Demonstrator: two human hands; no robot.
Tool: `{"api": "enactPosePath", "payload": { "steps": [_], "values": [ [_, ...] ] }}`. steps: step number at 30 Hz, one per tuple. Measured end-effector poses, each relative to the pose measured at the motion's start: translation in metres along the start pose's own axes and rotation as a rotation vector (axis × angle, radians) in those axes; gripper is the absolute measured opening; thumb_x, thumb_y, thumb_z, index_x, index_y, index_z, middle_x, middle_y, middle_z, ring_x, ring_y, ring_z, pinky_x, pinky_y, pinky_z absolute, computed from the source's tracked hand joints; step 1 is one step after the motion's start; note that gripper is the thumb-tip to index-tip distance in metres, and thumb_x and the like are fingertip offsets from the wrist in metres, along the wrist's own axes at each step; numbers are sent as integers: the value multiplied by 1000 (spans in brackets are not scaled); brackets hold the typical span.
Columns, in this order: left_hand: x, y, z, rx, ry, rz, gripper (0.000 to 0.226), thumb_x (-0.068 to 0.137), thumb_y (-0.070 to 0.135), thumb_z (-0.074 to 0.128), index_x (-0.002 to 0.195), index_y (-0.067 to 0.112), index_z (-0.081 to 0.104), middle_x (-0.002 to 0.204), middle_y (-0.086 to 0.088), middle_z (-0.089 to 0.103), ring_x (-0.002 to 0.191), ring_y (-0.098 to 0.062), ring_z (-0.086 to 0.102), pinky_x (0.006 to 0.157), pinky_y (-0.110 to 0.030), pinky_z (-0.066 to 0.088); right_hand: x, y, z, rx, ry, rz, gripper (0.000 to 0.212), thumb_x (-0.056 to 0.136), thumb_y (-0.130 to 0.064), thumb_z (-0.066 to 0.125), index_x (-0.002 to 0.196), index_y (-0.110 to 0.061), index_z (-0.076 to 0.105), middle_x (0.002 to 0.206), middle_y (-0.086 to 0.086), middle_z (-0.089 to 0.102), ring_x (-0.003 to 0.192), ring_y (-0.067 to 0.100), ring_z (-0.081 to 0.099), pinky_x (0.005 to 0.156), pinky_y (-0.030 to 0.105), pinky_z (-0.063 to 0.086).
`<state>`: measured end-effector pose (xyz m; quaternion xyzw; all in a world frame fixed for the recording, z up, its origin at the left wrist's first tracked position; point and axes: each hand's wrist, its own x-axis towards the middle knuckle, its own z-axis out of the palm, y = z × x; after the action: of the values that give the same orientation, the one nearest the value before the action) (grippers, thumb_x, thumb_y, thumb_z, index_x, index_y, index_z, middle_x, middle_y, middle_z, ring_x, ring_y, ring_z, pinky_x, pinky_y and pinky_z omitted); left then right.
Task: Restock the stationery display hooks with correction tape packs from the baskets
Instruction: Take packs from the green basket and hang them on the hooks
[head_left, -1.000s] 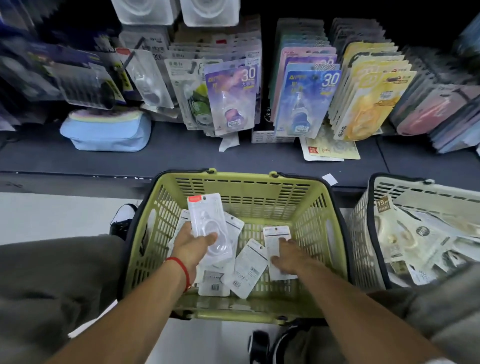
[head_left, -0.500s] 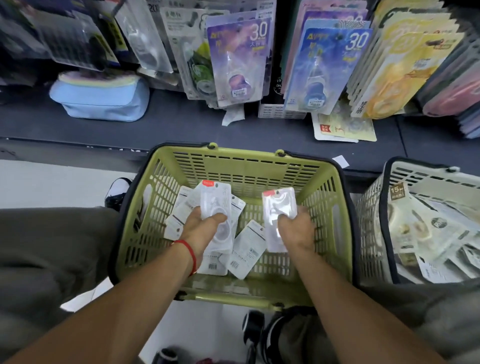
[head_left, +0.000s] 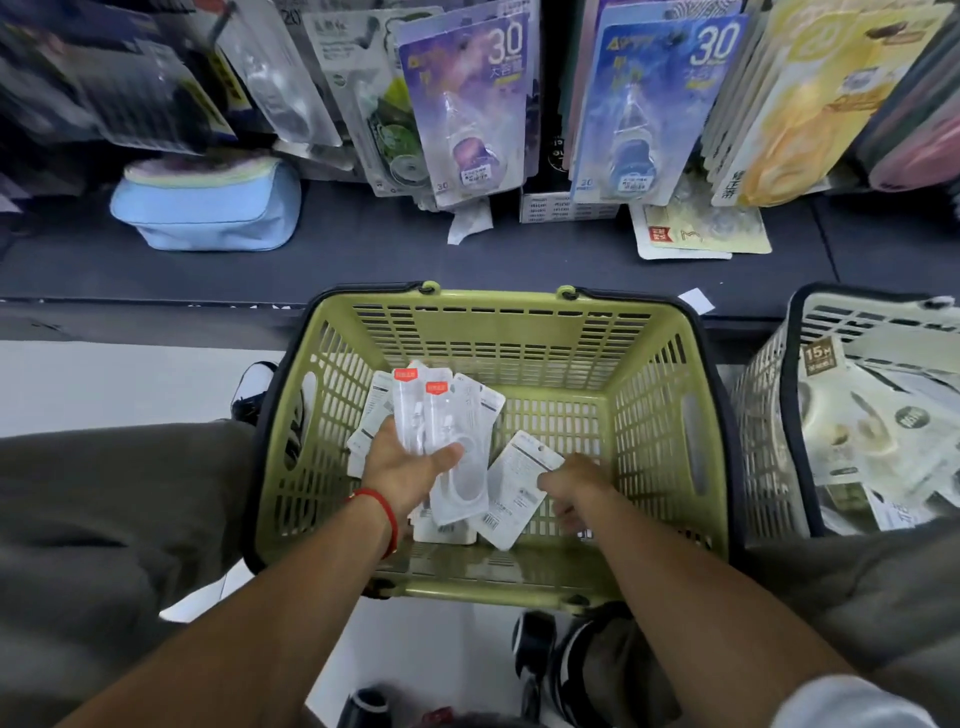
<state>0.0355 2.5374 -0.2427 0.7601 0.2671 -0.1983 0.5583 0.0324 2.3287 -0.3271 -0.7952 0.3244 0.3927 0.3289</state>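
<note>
Hands both inside the olive-green slotted plastic basket (head_left: 649, 405) on the floor before the dark shelf (head_left: 363, 260). Left hand (head_left: 402, 467) grips a small fan of clear blister correction tape packs with red top labels (head_left: 441, 415), thumb curled over their front, fingers behind; the packs stand upright above the basket floor, tops pointing toward the shelf. More white-backed packs lie loose on the basket floor under and beside this hand. Right hand (head_left: 576, 480) reaches low toward the near right of the basket floor, fingers curled downward just beside a white card-backed pack lying face down (head_left: 517, 488) that tilts between the two hands; whether the fingers hold anything cannot be told, as the fingertips are hidden. Red string bracelet (head_left: 382, 512) on the left wrist. Second pale grey slotted basket (head_left: 769, 415) at right holds cream-coloured packs. On the display hooks above the shelf hang a purple carded tape pack marked 30 (head_left: 467, 104) and a blue carded pack marked 30 (head_left: 660, 104). Light blue fabric pouch (head_left: 208, 208) rests on the shelf at left.
</note>
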Motion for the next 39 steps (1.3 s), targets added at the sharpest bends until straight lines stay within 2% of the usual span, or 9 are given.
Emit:
{"api": "enactPosePath", "payload": {
  "steps": [6, 10, 14, 18, 22, 25, 31, 34, 39],
  "values": [
    [5, -9, -8, 165, 7, 55, 61, 81, 12, 88, 134, 19, 57, 123, -3, 72, 119, -28, 66, 107, -54, 51, -2, -7, 4, 315, -24, -71, 20, 98, -19, 64, 114, -11, 73, 105, 10, 74, 87, 26, 69, 77, 38, 58],
    [6, -7, -5, 178, 26, 106, 67, 83, 15, 87, 141, 18, 52, 127, -3, 69, 124, -29, 63, 109, -47, 50, -27, -20, -6, 188, 237, -341, 27, 94, -29, 66, 71, -21, 53, 69, -3, 57, 66, 15, 54, 56, 26, 35],
    [-11, 12, 9, 157, 11, 266, 72, 86, 25, 85, 146, 25, 46, 140, -2, 64, 132, -28, 59, 112, -49, 47, -75, -44, -27, 116, 472, -604, 29, 92, -34, 65, 74, -23, 44, 61, -9, 54, 55, 9, 51, 48, 27, 32],
    [-33, 52, 16, -60, -32, 442, 57, 85, 18, 87, 132, 29, 58, 121, 11, 74, 115, -12, 69, 99, -34, 55, -121, -62, -44, 325, 501, -853, 25, 96, -52, 50, 87, -29, 52, 92, -9, 60, 86, 11, 59, 69, 30, 45],
    [-54, 92, 5, -323, -136, 538, 43, 90, 10, 80, 126, 26, 63, 113, 2, 79, 103, -22, 76, 68, -25, 59, -150, -78, -79, 435, 548, -1042, 14, 97, -24, 50, 103, -30, 62, 105, -7, 57, 104, 17, 54, 90, 33, 44],
    [-67, 120, -11, -467, -259, 589, 50, 89, 14, 78, 135, 23, 61, 124, -3, 76, 113, -24, 73, 82, -33, 61, -169, -94, -116, 501, 495, -1156, 37, 94, -10, 67, 122, -33, 64, 106, -5, 59, 94, 16, 56, 85, 31, 50],
    [-80, 194, -54, -451, -382, 742, 59, 81, 28, 85, 136, 28, 62, 132, -4, 72, 120, -24, 71, 88, -33, 61, -205, -134, -175, 582, 125, -991, 75, 73, -67, 74, 126, -15, 66, 121, 5, 73, 107, 10, 71, 86, 26, 56],
    [-82, 231, -69, -380, -395, 825, 62, 82, 25, 85, 139, 27, 59, 133, -3, 72, 124, -24, 68, 96, -39, 60, -221, -153, -188, 688, 39, -1058, 63, 77, -63, 78, 111, -9, 75, 111, 13, 79, 108, 29, 75, 97, 47, 57],
    [-79, 278, -77, -353, -456, 918, 75, 88, 8, 78, 151, 26, 41, 144, -4, 64, 132, -28, 63, 107, -55, 52, -255, -195, -218, 638, 288, -1235, 39, 88, -56, 76, 102, -19, 76, 99, 0, 81, 95, 20, 78, 91, 49, 62]
  ]
}}
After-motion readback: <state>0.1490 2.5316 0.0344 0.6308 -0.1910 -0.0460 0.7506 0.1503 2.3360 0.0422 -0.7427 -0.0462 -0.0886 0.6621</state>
